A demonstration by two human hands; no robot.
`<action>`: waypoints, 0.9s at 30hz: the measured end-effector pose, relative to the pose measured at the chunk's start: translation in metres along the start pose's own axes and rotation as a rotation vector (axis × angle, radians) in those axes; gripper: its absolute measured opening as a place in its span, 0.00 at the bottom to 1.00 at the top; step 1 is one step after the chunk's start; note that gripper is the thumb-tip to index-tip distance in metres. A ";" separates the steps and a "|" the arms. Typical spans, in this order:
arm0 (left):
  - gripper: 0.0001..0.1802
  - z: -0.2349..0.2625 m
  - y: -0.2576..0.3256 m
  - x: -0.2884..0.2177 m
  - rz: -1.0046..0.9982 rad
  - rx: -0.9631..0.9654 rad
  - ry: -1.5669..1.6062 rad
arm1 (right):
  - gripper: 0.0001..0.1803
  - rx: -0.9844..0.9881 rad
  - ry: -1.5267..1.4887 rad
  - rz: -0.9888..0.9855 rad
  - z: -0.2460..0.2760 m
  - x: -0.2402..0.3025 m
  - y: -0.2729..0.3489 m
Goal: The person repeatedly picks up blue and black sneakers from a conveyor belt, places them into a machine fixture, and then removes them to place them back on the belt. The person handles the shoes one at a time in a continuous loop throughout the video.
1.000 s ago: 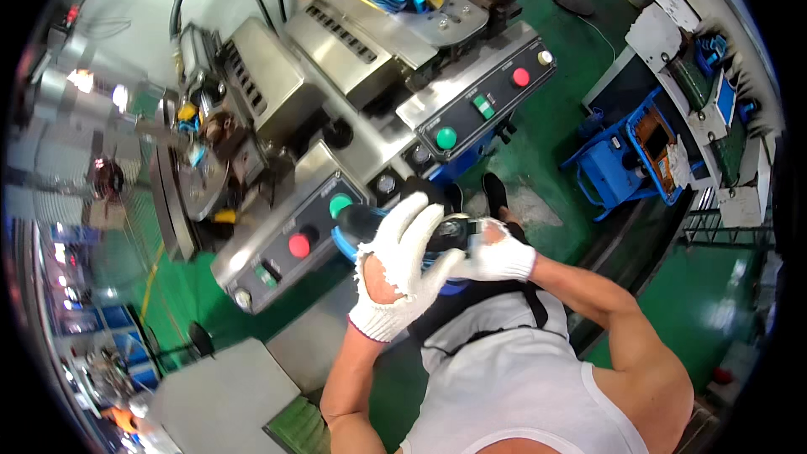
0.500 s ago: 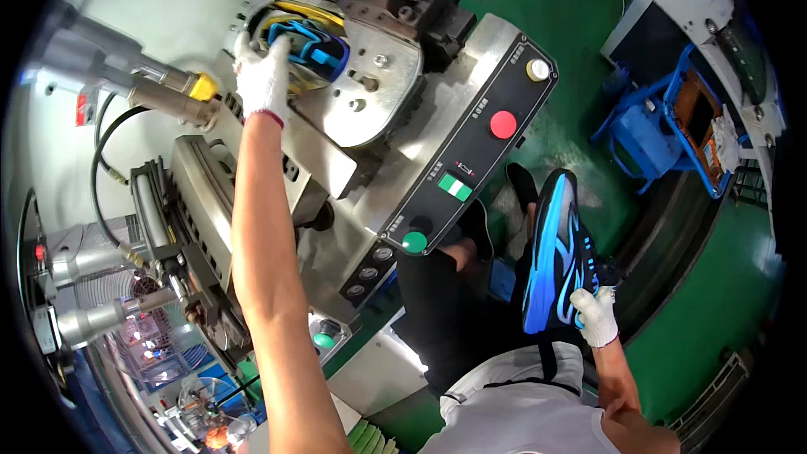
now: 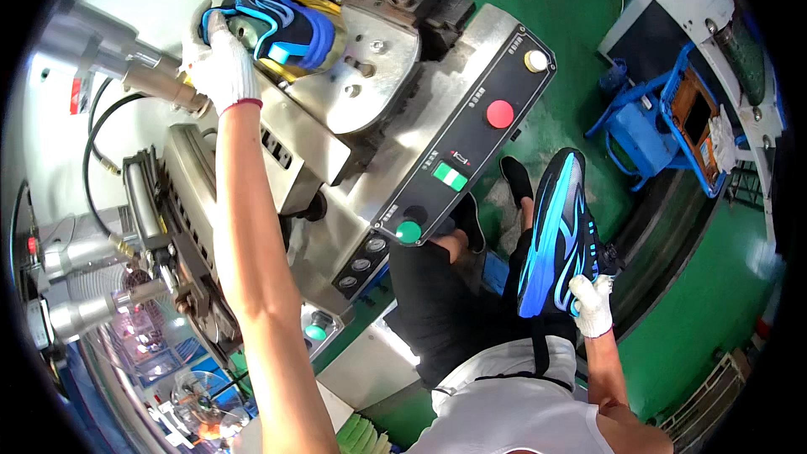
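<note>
two gloved hands, two blue-and-black pieces of footwear: a worker reaches to a metal machine with one arm and holds a shoe low with the other.

the left hand is at the end of a nearly straight arm, its fingers bent and closed on the collar of a shoe upper, which lies at the yellow-edged recess of the machine beside a bare metal plate. the right hand, its arm bent close to the body, is curled around the heel end of a finished-looking shoe, toe pointing away from the worker and the bright blue sole edge turned left. between the two hands slants a black control panel with a red button.
</note>
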State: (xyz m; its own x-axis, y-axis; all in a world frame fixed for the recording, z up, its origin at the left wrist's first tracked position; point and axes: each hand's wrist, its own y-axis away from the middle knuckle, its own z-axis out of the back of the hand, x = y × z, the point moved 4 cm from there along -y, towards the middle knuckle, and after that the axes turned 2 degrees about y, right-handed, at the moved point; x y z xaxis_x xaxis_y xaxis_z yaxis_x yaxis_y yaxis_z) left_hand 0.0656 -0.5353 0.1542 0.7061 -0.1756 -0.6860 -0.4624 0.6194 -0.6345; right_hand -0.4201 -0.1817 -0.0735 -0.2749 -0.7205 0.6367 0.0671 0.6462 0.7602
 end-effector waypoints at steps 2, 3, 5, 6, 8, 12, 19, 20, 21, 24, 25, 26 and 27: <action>0.16 0.043 0.013 -0.038 -0.083 -0.083 0.033 | 0.19 0.071 0.033 0.004 -0.006 0.002 0.007; 0.15 0.064 0.030 -0.064 -0.096 -0.081 0.099 | 0.19 0.038 0.044 0.059 -0.015 0.015 0.013; 0.13 0.108 0.073 -0.104 -0.178 -0.077 0.143 | 0.20 0.013 0.005 0.194 -0.031 0.029 0.016; 0.12 0.130 0.097 -0.116 -0.242 -0.073 0.119 | 0.19 -0.013 0.006 0.243 -0.036 0.036 0.017; 0.11 0.179 0.148 -0.138 -0.420 0.076 0.055 | 0.09 0.048 0.078 0.346 -0.040 0.048 0.005; 0.10 0.230 0.266 -0.126 -0.198 0.629 0.311 | 0.19 0.110 0.245 0.622 -0.096 0.130 -0.003; 0.24 0.277 0.436 -0.070 0.198 0.944 0.146 | 0.34 0.214 0.885 1.079 -0.331 0.310 0.013; 0.24 0.278 0.443 -0.067 0.143 0.938 0.209 | 0.39 0.277 0.912 1.132 -0.360 0.331 -0.005; 0.24 0.282 0.445 -0.067 0.174 0.904 0.205 | 0.39 0.255 1.013 1.079 -0.400 0.337 -0.007; 0.27 0.287 0.449 -0.052 0.179 0.866 0.300 | 0.44 0.442 1.240 0.950 -0.481 0.351 -0.029; 0.27 0.287 0.448 -0.047 0.195 0.871 0.323 | 0.45 0.275 1.442 1.050 -0.502 0.356 -0.058; 0.27 0.288 0.446 -0.043 0.219 0.874 0.352 | 0.46 0.095 1.648 1.136 -0.519 0.350 -0.092; 0.27 0.290 0.443 -0.039 0.246 0.869 0.402 | 0.43 -0.006 1.811 1.201 -0.541 0.327 -0.122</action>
State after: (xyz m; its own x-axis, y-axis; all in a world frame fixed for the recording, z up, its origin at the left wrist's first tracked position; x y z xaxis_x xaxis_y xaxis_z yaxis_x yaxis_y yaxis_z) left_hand -0.0109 -0.0324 0.0032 0.3342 -0.1138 -0.9356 0.0968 0.9916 -0.0860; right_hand 0.0005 -0.6320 0.1116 0.8471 0.5265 0.0725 -0.5286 0.8488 0.0113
